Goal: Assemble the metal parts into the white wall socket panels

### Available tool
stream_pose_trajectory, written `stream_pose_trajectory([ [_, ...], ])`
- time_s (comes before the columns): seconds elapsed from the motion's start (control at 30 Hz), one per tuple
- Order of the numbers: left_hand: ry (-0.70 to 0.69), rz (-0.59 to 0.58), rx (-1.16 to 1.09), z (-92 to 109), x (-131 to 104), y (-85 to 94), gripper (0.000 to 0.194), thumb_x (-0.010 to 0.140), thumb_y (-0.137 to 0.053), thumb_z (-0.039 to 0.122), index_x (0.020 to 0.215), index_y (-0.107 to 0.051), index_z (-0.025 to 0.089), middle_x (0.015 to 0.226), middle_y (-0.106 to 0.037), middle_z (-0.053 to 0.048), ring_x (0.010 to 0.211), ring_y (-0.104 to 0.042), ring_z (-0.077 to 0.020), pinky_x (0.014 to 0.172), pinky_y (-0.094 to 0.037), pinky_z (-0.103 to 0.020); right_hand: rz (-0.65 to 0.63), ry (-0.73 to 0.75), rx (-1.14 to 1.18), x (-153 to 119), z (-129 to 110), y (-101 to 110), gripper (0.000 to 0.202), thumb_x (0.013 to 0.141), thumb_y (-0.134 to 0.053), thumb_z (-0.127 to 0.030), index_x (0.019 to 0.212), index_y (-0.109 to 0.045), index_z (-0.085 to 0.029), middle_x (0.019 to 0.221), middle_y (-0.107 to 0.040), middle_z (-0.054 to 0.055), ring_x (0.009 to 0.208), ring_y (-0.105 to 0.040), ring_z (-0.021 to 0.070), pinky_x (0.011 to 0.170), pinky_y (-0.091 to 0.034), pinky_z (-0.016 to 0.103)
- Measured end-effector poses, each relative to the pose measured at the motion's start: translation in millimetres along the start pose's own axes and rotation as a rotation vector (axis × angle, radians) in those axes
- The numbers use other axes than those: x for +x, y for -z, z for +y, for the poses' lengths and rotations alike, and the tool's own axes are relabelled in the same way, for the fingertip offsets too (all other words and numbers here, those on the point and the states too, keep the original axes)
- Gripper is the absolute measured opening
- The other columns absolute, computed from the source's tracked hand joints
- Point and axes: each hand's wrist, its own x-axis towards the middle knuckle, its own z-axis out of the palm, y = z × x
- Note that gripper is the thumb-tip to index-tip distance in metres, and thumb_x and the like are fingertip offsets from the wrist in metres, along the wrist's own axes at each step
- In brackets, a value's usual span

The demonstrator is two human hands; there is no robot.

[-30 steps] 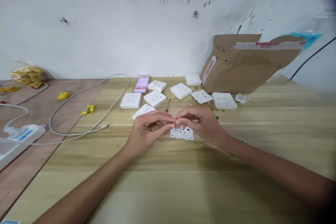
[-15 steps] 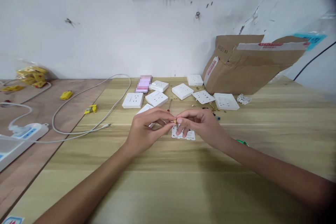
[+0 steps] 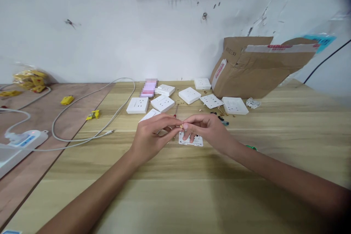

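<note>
Between the fingertips of my left hand and my right hand is a small brass-coloured metal piece. Both hands are closed in a pinch on it, and its exact shape is partly covered by the fingers. Under my right fingers lies a white plastic socket frame, partly hidden. Beyond my hands a small red-handled screwdriver rests on the table. Several white wall sockets lie farther back, among them one socket at left and one socket in the middle.
A cardboard box leans at the back right against the wall. A phone lies at the back. Left are a white cable, a power strip, yellow pieces and a bag of them. Loose brass parts lie right of centre.
The view has shifted very slightly, so the scene sits a little farther left. My fingertips have turned the brass piece a little, and both hands keep holding it.
</note>
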Motion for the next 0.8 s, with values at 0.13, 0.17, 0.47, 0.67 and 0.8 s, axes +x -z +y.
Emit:
stream_pose_trajectory([
  [0.13,-0.049,-0.01,0.108,-1.9,-2.0,0.4,0.013,0.103,-0.079,0.018,0.114,-0.086,0.022,0.106,-0.086,-0.007,0.086,-0.08,-0.0159,0.067,-0.065,-0.022,0.023,0.029,-0.06,0.1,0.2,-0.3,0.024,0.096,-0.087,-0.045,0.1,-0.09,-0.022,0.08,-0.085,0.005,0.071,-0.079,0.0169,0.063,-0.067,0.027],
  [0.17,-0.066,-0.012,0.139,-2.5,-2.5,0.5,0.015,0.104,-0.078,0.018,0.115,-0.086,0.023,0.108,-0.086,-0.007,0.088,-0.081,-0.0164,0.069,-0.066,-0.023,0.031,0.036,-0.079,0.0,-0.1,-0.5,0.023,0.097,-0.086,-0.044,0.099,-0.09,-0.022,0.079,-0.085,0.004,0.07,-0.078,0.0164,0.063,-0.066,0.026],
  [0.47,-0.214,-0.085,0.491,-8.9,-7.4,2.8,0.02,0.112,-0.066,0.017,0.127,-0.078,0.022,0.119,-0.085,-0.006,0.099,-0.084,-0.0176,0.085,-0.067,-0.025,0.091,0.07,-0.164,-0.9,0.0,-4.2,0.022,0.097,-0.084,-0.045,0.098,-0.091,-0.024,0.079,-0.085,0.004,0.068,-0.076,0.0172,0.062,-0.067,0.03],
  [0.67,-0.254,-0.078,0.357,-10.5,-3.9,5.6,0.016,0.109,-0.072,0.017,0.123,-0.078,0.019,0.112,-0.083,-0.008,0.094,-0.081,-0.0156,0.079,-0.067,-0.023,0.04,-0.001,-0.054,0.9,5.1,-2.3,0.026,0.096,-0.086,-0.049,0.095,-0.09,-0.023,0.08,-0.084,0.004,0.072,-0.077,0.0178,0.065,-0.065,0.029],
  [0.8,-0.155,-0.039,0.116,-9.0,-0.1,4.6,0.018,0.104,-0.078,0.014,0.12,-0.083,0.02,0.106,-0.081,-0.007,0.084,-0.076,-0.0126,0.067,-0.063,-0.02,-0.035,-0.036,0.038,0.2,7.7,0.8,0.027,0.097,-0.086,-0.05,0.102,-0.089,-0.024,0.084,-0.083,0.004,0.077,-0.075,0.0169,0.069,-0.062,0.028],
])
